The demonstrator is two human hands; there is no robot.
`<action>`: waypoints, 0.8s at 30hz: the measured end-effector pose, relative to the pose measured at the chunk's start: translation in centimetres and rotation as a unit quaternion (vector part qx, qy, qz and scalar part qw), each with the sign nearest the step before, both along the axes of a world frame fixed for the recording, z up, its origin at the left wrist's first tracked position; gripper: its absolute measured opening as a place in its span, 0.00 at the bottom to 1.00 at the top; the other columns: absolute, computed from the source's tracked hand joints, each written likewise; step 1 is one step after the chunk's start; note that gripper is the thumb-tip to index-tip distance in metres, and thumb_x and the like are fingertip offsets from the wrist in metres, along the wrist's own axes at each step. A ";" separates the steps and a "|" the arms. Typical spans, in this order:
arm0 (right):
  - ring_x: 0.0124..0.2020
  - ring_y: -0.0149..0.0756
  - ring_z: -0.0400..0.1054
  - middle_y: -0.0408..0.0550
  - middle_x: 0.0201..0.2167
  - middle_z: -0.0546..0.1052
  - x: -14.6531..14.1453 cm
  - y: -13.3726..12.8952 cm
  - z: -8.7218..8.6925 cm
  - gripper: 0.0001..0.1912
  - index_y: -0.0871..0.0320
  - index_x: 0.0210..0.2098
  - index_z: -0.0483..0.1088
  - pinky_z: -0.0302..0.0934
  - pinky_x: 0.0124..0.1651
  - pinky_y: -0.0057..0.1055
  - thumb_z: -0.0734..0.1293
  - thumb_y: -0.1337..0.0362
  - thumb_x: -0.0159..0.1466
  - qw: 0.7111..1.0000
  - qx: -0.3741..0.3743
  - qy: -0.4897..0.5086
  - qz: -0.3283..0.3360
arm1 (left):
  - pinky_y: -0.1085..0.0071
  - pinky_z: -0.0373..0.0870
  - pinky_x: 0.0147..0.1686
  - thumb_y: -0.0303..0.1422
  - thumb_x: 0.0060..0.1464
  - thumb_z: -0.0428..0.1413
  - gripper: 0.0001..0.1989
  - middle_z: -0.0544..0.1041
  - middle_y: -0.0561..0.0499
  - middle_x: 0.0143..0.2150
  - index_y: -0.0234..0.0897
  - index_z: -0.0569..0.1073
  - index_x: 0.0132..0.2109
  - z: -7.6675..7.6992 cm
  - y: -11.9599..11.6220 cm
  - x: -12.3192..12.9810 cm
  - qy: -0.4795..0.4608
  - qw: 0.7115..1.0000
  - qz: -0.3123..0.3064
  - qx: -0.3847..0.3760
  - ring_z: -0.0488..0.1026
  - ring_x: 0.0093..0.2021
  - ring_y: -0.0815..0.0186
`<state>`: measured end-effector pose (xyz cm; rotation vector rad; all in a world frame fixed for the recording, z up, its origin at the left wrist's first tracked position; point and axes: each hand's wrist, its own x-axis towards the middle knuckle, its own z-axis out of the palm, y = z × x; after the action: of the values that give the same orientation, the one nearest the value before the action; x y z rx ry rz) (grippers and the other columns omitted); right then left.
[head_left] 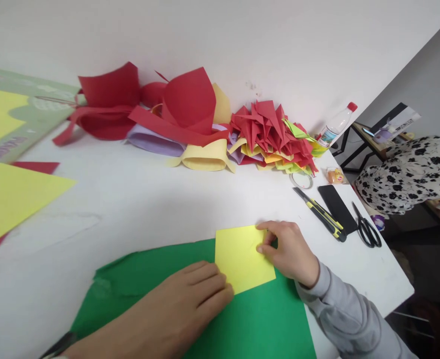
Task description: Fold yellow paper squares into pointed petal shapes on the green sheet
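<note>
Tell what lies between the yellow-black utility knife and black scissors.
A flat black rectangular object lies between the knife and scissors, in the head view.

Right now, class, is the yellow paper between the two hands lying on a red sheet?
No, the yellow paper lies over the green sheet, left hand and right hand at its edges.

The one camera sits up on the person's head and looks forward and down at the white counter. The left hand and right hand are close to it, low in the view. The wall is farther away at the top, and the flowery cloth is off to the right.
</note>
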<state>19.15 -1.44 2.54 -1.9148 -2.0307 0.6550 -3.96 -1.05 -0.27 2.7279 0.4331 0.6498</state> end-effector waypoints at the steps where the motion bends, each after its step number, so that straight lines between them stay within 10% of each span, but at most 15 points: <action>1: 0.34 0.36 0.71 0.39 0.27 0.78 0.0 0.0 0.0 0.19 0.56 0.46 0.73 0.59 0.48 0.36 0.72 0.72 0.55 1.000 0.001 -0.002 0.001 | 0.70 0.71 0.41 0.23 0.60 0.46 0.14 0.78 0.52 0.35 0.43 0.72 0.45 -0.2 0.0 0.3 0.010 1.000 -0.003 0.001 0.72 0.35 0.65; 15: 0.32 0.34 0.72 0.38 0.26 0.79 0.0 0.1 -0.2 0.17 0.56 0.44 0.72 0.58 0.45 0.33 0.73 0.71 0.55 1.000 0.009 -0.005 0.008 | 0.63 0.66 0.53 0.26 0.68 0.38 0.16 0.79 0.46 0.47 0.35 0.71 0.48 -1.0 1.7 1.2 -0.022 0.994 -0.060 0.087 0.71 0.49 0.62; 24: 0.34 0.36 0.72 0.38 0.27 0.79 0.1 0.1 0.1 0.15 0.55 0.43 0.71 0.55 0.45 0.35 0.73 0.67 0.56 1.000 -0.001 -0.027 0.006 | 0.53 0.58 0.62 0.16 0.52 0.42 0.31 0.69 0.45 0.62 0.35 0.60 0.63 -1.6 1.3 0.9 0.111 0.986 -0.037 0.121 0.58 0.66 0.58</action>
<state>19.20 -1.32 2.65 -1.9436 -2.0765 0.6155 -3.07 0.23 -1.85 3.0478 0.3183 0.4029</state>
